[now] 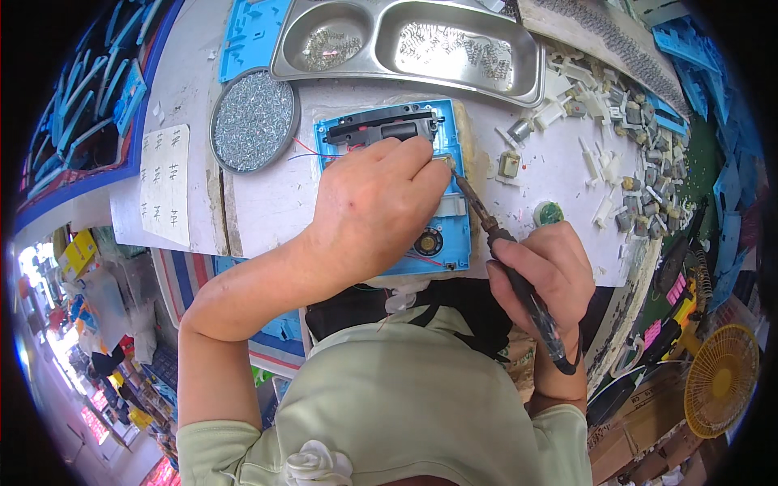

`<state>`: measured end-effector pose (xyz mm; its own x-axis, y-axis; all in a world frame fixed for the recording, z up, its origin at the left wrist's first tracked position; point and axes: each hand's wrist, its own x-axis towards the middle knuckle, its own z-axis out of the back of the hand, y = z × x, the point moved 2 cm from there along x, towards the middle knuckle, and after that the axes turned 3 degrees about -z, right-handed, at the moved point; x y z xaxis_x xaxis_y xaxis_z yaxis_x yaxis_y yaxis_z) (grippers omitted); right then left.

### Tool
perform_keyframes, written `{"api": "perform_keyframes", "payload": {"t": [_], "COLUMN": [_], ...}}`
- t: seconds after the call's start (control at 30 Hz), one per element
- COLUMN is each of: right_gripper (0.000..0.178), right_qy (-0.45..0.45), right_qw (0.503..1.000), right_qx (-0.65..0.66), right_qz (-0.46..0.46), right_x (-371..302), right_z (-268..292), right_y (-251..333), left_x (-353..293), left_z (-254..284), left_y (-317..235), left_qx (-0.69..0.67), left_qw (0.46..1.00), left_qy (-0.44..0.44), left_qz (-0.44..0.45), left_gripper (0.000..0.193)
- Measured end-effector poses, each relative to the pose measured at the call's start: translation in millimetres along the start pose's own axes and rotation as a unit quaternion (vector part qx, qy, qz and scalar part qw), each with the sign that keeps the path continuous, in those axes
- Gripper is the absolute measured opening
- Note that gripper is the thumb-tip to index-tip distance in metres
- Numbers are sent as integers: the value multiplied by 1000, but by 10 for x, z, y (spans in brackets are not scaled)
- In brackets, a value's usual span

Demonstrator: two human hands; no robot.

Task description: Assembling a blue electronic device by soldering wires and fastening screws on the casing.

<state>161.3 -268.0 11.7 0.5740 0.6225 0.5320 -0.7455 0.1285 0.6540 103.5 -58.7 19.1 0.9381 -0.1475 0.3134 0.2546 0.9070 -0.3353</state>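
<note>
My right hand grips a soldering iron by its black handle, and the tip points up and left beside the fingers of my left hand. My left hand lies over an open light-blue plastic case, its fingers bent and pressed together near the tip; what they pinch, if anything, is hidden. Inside the case sit a black mechanism along the far side and a small round part, possibly a speaker, at the near right. Thin red and blue wires run out to the left.
A round dish of small screws stands left of the case. Behind is a steel tray holding springs. Small motors and white plastic parts crowd the right, near a green roll. A printed sheet lies left; a yellow fan stands lower right.
</note>
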Motion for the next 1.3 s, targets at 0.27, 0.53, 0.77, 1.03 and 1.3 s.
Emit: {"api": "perform_keyframes", "payload": {"t": [0.27,0.53,0.77,1.03,1.3], "right_gripper": [41,39,40,41,42], "right_qy": [3,-7,-7,-19,-20], "right_qw": [1000,1000,1000,1000,999], "right_qx": [4,5,-1,1,-3], "right_qz": [-11,-9,-14,-13,-25], "right_x": [-6,12,-3,-43,-38], "right_z": [62,98,137,159,180], "right_y": [17,11,-4,-31,-21], "left_x": [-2,1,5,8,5], "left_z": [5,4,22,32,12], "left_y": [1,-9,-22,-52,-46], "left_qx": [-1,8,14,28,20], "left_qw": [1000,1000,1000,999,999], "left_qy": [3,11,18,30,15], "left_qz": [5,6,11,29,37], "left_gripper": [23,22,21,21,20]}}
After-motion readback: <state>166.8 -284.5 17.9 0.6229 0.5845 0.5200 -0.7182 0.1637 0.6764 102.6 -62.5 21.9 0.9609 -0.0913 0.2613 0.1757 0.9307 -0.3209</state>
